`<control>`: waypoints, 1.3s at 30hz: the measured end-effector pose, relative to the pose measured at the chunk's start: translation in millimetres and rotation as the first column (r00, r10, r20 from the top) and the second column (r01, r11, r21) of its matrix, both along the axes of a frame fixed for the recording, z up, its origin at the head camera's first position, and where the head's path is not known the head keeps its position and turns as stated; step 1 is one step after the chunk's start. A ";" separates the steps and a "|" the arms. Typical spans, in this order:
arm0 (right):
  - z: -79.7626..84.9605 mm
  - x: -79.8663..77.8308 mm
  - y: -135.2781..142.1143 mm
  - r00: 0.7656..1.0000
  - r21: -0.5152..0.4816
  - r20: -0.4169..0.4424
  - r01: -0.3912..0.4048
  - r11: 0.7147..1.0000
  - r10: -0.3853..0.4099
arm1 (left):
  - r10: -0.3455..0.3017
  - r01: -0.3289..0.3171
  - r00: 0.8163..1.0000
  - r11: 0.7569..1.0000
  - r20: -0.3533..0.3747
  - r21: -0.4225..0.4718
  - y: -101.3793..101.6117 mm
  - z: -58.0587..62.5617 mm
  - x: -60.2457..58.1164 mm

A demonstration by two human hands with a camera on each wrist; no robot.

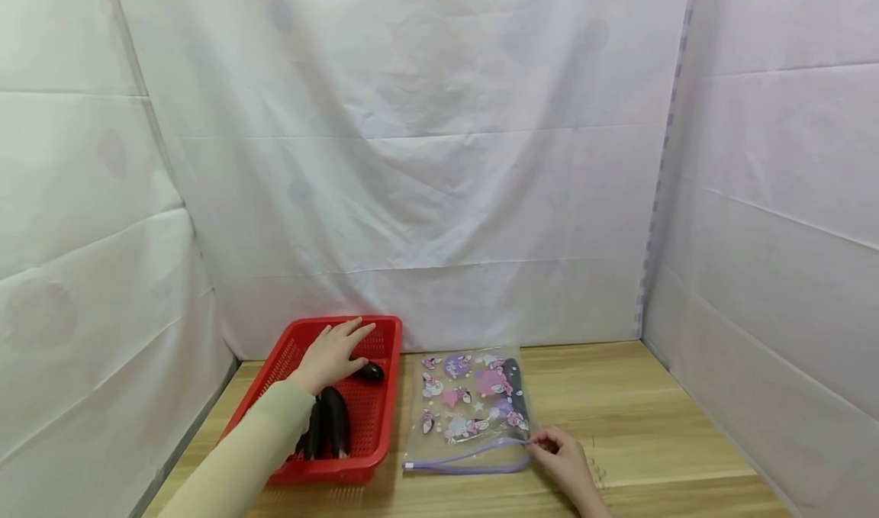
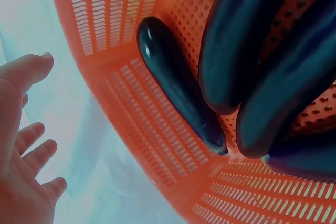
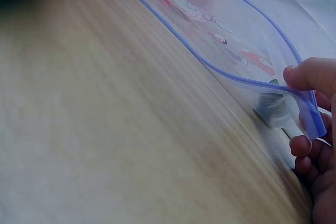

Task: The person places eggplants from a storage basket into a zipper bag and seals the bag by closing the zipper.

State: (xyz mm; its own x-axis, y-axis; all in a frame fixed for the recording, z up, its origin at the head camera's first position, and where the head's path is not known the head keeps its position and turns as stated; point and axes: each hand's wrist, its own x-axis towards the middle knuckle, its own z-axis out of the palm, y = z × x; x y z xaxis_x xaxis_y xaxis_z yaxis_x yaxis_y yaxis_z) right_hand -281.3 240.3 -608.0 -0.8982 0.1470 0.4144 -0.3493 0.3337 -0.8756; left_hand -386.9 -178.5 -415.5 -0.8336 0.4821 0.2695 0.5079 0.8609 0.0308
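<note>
My left hand (image 1: pixel 333 356) hovers over the red plastic basket (image 1: pixel 381 445) with fingers spread, holding nothing. Several dark eggplants lie inside: one small eggplant (image 2: pixel 181 85) rests along the far end, and longer ones (image 1: pixel 336 420) lie at the near end. In the left wrist view the hand (image 2: pixel 23 145) appears outside the basket rim. With thumb and fingers, my right hand (image 1: pixel 561 461) pinches the right corner of a clear printed zip bag (image 1: pixel 446 419). Its purple zip edge (image 3: pixel 202 59) gapes apart. One eggplant (image 1: pixel 516 396) lies inside the bag along its right side.
The wooden table (image 1: pixel 652 426) carries the basket on the left and the bag beside it. White cloth (image 1: pixel 426 159) hangs behind and at both sides. A white slider (image 1: pixel 409 466) sits at the left end of the bag's zip.
</note>
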 end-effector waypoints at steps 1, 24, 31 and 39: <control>0.5 0.0 0.3 1.000 -0.004 0.000 -0.004 1.000 0.004 | 0.003 -0.003 1.000 1.000 -0.003 0.000 -0.4 -0.5 -2.0; -2.0 -2.5 -2.5 0.999 -0.018 0.025 0.032 0.999 -0.031 | 0.066 -0.061 0.995 0.996 0.080 -0.072 -9.2 -30.7 -27.8; 9.5 2.4 -8.1 0.999 -0.023 0.011 0.030 0.999 -0.030 | 0.082 -0.075 0.992 0.994 0.096 -0.074 -13.4 -39.8 -34.5; -1.1 -5.2 -3.7 0.999 -0.009 0.017 0.029 1.000 -0.029 | 0.115 -0.102 0.981 0.991 0.158 -0.083 -15.1 -42.7 -37.5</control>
State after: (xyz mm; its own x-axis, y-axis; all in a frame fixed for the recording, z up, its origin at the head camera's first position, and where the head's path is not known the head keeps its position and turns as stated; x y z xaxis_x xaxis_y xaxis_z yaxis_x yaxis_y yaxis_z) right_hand -286.5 236.7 -609.1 -0.9005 0.1768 0.3973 -0.3243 0.3357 -0.8844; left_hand -424.5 -193.6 -458.2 -0.9118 0.4000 0.0930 0.4048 0.9136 0.0391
